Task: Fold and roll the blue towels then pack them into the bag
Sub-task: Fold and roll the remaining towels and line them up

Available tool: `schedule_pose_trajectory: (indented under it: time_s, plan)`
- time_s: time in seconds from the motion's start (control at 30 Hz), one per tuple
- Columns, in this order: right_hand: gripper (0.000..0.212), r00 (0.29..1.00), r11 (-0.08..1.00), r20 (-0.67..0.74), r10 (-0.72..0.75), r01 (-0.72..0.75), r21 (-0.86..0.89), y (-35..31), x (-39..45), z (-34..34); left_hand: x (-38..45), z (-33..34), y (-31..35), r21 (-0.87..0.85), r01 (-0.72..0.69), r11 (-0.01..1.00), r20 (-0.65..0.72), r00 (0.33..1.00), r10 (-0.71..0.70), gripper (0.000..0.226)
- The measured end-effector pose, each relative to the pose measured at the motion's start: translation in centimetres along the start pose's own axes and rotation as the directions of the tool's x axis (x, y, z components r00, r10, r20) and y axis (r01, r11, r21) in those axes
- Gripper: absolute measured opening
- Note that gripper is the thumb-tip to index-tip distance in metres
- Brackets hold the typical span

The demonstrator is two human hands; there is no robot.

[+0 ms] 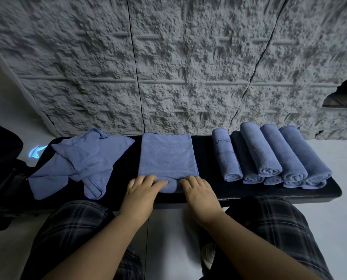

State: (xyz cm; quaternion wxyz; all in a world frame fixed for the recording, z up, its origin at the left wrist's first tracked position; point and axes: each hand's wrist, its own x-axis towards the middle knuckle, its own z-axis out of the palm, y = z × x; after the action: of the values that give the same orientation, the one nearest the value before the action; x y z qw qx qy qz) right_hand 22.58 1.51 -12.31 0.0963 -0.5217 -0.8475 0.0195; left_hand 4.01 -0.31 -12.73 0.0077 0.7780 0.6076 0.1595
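A folded blue towel (166,156) lies flat in the middle of the black bench (204,144), its near end turned up into the start of a roll (172,185). My left hand (143,190) and my right hand (198,190) rest side by side on that rolled end, fingers curved over it. Several rolled blue towels (273,156) are stacked at the bench's right end. A crumpled heap of loose blue towels (77,160) lies at the left end. No bag is plainly visible.
A rough grey textured wall (168,67) rises directly behind the bench. Dark equipment (1,158) stands at the left. Pale floor (340,219) surrounds the bench, and my knees in plaid shorts (71,225) sit close to its near edge.
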Motion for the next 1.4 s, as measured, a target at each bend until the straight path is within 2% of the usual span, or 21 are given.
schedule_pose_trajectory:
  time_s: [0.1, 0.17, 0.2, 0.27, 0.33, 0.43, 0.53, 0.6, 0.67, 0.73, 0.8, 0.9, 0.93, 1.07, 1.23, 1.4]
  plan:
    - [0.046, 1.0, 0.998, 0.028, -0.004, 0.003, 0.059, 0.4, -0.1, -0.7, -0.1, -0.1, -0.2, -0.028, 0.019, 0.999, -0.007, 1.0, -0.019, 0.078]
    - [0.041, 0.996, 0.994, 0.093, 0.01, -0.02, 0.109, 0.5, -0.3, -1.4, -0.2, -0.4, -0.2, -0.033, 0.015, 0.999, 0.045, 0.999, -0.013, 0.077]
    - [0.038, 0.991, 0.99, 0.135, 0.026, -0.044, 0.131, 0.6, -0.5, -1.6, -0.4, -0.5, -0.2, -0.017, -0.008, 1.0, 0.073, 0.997, 0.009, 0.069]
    - [0.026, 0.982, 0.978, 0.18, 0.057, -0.091, 0.189, 0.5, -0.6, -1.9, -0.5, -0.9, -0.2, 0.004, -0.019, 1.0, 0.139, 0.99, 0.018, 0.038]
    - [0.021, 0.976, 0.971, 0.207, 0.067, -0.111, 0.212, 0.4, -0.7, -2.0, -0.5, -1.2, -0.2, -0.01, -0.008, 1.0, 0.172, 0.985, 0.009, 0.05]
    - [0.022, 0.967, 0.985, 0.239, 0.092, -0.123, 0.122, 0.3, -0.6, -1.8, -0.7, -1.2, 0.0, 0.094, -0.021, 0.995, 0.124, 0.992, 0.009, 0.033]
    - [0.023, 0.981, 0.987, 0.111, 0.157, -0.159, 0.003, -0.1, -0.6, -1.4, -0.5, -0.9, 0.2, 0.17, -0.031, 0.985, -0.012, 0.999, 0.034, 0.014]
    - [0.017, 0.987, 0.983, 0.009, 0.161, -0.16, -0.086, -0.3, -0.5, -1.2, -0.2, -0.8, 0.7, 0.186, -0.011, 0.982, -0.079, 0.997, 0.026, 0.025]
    - [0.017, 0.991, 0.988, -0.058, 0.121, -0.125, -0.092, -0.6, -0.4, -1.2, 0.0, -1.0, 1.2, 0.186, -0.042, 0.982, -0.076, 0.995, 0.057, 0.035]
    - [0.019, 0.993, 0.997, -0.1, 0.061, -0.066, -0.046, -1.2, -0.5, -1.2, -0.1, -1.0, 1.7, 0.167, -0.075, 0.983, -0.053, 0.995, 0.085, 0.034]
    - [0.03, 0.992, 1.0, -0.122, 0.026, -0.023, 0.019, -1.6, -0.5, -0.9, -0.2, -0.8, 2.0, 0.143, -0.052, 0.988, -0.043, 0.997, 0.059, 0.03]
    - [0.016, 0.986, 0.998, -0.16, 0.038, -0.031, 0.047, -1.5, -0.5, -0.4, -0.5, -0.3, 2.2, 0.14, -0.027, 0.99, -0.063, 0.997, 0.036, 0.026]
    - [0.019, 0.984, 0.998, -0.172, 0.05, -0.042, 0.049, -1.4, -0.4, -0.3, -0.6, -0.3, 2.2, 0.126, -0.02, 0.992, -0.061, 0.998, 0.028, 0.026]
    - [0.021, 0.986, 0.998, -0.16, 0.055, -0.051, 0.028, -1.3, -0.4, -0.3, -0.7, -0.1, 1.9, 0.069, -0.007, 0.998, -0.075, 0.997, 0.012, 0.024]
    - [0.026, 0.993, 1.0, -0.119, 0.018, -0.021, -0.02, -0.5, -0.1, -0.2, -0.5, 0.1, 1.4, 0.044, 0.006, 0.999, -0.04, 0.999, -0.005, 0.052]
    - [0.033, 0.999, 0.999, -0.033, 0.007, -0.006, 0.045, 0.8, 0.3, -0.2, -0.4, -0.1, 0.5, -0.019, 0.028, 0.999, -0.012, 1.0, -0.028, 0.057]
